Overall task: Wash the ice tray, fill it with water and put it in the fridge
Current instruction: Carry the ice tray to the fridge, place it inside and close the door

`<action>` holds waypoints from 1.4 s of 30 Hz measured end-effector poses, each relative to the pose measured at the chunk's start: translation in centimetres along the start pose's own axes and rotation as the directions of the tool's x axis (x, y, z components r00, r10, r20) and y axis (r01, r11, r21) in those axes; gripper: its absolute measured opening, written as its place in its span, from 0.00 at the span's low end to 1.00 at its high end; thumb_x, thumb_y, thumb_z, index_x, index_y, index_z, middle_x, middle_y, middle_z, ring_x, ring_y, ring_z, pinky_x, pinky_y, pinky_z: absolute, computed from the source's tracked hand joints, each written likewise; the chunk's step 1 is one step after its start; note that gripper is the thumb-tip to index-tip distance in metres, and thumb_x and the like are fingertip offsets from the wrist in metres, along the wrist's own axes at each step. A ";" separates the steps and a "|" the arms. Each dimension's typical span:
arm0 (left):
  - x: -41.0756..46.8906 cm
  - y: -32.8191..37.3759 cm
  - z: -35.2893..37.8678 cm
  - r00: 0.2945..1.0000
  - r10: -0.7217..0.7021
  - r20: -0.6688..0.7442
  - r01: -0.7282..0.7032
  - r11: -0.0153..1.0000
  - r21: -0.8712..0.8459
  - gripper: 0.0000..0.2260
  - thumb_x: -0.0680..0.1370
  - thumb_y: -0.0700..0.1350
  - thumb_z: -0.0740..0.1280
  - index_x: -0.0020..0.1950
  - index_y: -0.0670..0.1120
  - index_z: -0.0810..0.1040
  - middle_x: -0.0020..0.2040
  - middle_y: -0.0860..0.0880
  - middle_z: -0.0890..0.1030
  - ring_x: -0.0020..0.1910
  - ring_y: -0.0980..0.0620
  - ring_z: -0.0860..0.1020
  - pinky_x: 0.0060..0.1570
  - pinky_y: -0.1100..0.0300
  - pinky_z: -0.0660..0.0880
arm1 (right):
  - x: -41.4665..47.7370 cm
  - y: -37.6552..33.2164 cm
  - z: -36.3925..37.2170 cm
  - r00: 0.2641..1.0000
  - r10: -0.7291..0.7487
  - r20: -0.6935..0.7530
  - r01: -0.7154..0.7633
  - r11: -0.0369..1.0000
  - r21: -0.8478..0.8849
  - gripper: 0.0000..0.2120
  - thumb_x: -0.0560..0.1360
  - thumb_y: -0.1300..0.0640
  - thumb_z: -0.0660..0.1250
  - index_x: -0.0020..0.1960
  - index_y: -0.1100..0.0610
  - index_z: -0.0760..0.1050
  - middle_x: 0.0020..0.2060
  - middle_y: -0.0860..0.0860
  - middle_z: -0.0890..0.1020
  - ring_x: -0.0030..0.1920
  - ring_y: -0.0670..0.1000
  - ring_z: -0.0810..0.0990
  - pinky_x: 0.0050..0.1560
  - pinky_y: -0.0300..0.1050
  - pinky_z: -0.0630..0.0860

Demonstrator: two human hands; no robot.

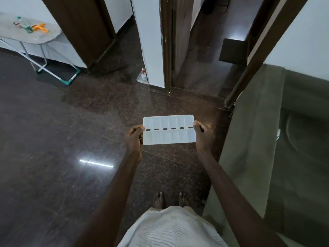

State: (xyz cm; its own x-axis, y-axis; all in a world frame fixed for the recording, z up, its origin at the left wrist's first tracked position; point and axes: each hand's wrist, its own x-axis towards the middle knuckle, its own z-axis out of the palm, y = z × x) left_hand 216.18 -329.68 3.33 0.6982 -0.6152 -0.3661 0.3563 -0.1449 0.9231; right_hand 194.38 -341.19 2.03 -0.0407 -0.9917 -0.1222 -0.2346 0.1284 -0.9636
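A person stands barefoot on a dark polished stone floor (53,139), holding a white ice tray (168,130) level in front of the body, above the floor. The left hand (133,138) pinches the tray's left short edge, thumb on top; the right hand (203,135) grips the right short edge the same way. A grey sofa (267,139) stands at the right. A small desk (30,35) with a bottle (23,24) sits far left.
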 end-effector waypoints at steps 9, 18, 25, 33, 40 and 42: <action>2.4 0.5 -5.5 1.000 -0.018 -0.005 0.018 1.000 0.014 0.09 0.80 0.41 0.70 0.58 0.38 0.81 0.50 0.40 0.84 0.45 0.45 0.83 0.40 0.56 0.78 | -2.9 0.0 5.0 1.000 0.021 0.021 -0.021 1.000 0.009 0.16 0.82 0.53 0.69 0.66 0.59 0.82 0.55 0.51 0.87 0.51 0.46 0.85 0.48 0.35 0.82; 2.9 -0.3 -8.8 0.997 -0.055 -0.053 0.055 0.998 -0.007 0.06 0.80 0.40 0.70 0.55 0.39 0.82 0.51 0.39 0.84 0.48 0.41 0.80 0.46 0.49 0.76 | -4.6 1.0 7.9 0.996 0.078 0.051 -0.078 0.997 0.001 0.15 0.82 0.54 0.69 0.65 0.60 0.83 0.54 0.53 0.87 0.54 0.52 0.86 0.53 0.47 0.84; 4.0 -0.6 -9.9 0.997 -0.048 -0.064 0.050 0.998 0.026 0.09 0.80 0.41 0.70 0.57 0.36 0.82 0.48 0.41 0.84 0.46 0.43 0.81 0.42 0.53 0.77 | -5.0 0.8 9.0 0.996 0.081 0.041 -0.080 0.997 -0.016 0.14 0.81 0.55 0.70 0.64 0.60 0.83 0.54 0.52 0.87 0.51 0.47 0.86 0.52 0.44 0.84; 5.2 -1.5 -10.4 0.993 -0.081 -0.084 0.083 0.996 0.019 0.07 0.80 0.41 0.71 0.56 0.40 0.82 0.47 0.43 0.85 0.44 0.47 0.82 0.43 0.53 0.78 | -4.6 1.2 9.9 0.997 0.060 0.052 -0.056 0.995 -0.087 0.14 0.81 0.56 0.70 0.64 0.61 0.83 0.54 0.53 0.87 0.49 0.45 0.86 0.48 0.36 0.82; 5.6 -2.5 -10.7 0.990 -0.114 -0.087 0.116 0.993 0.018 0.03 0.79 0.42 0.71 0.52 0.44 0.83 0.45 0.47 0.86 0.41 0.51 0.83 0.39 0.56 0.79 | -3.9 3.0 10.6 0.991 0.105 0.079 -0.098 0.991 -0.093 0.13 0.81 0.57 0.70 0.63 0.61 0.84 0.46 0.42 0.85 0.41 0.31 0.83 0.40 0.25 0.77; 5.8 -2.8 -10.7 0.988 -0.125 -0.090 0.127 0.992 0.015 0.05 0.79 0.42 0.72 0.54 0.43 0.83 0.45 0.46 0.86 0.42 0.50 0.84 0.39 0.55 0.80 | -3.6 3.2 10.8 0.992 0.098 0.076 -0.088 0.989 -0.121 0.13 0.81 0.58 0.70 0.62 0.62 0.84 0.51 0.49 0.87 0.43 0.34 0.82 0.43 0.25 0.77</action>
State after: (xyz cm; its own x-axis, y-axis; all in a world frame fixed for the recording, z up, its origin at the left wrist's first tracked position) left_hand 225.86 -324.53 -2.68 0.7011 -0.5201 -0.4877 0.4328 -0.2332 0.8708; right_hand 204.23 -337.32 -3.19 0.0107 -0.9723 -0.2336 -0.3460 0.2156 -0.9131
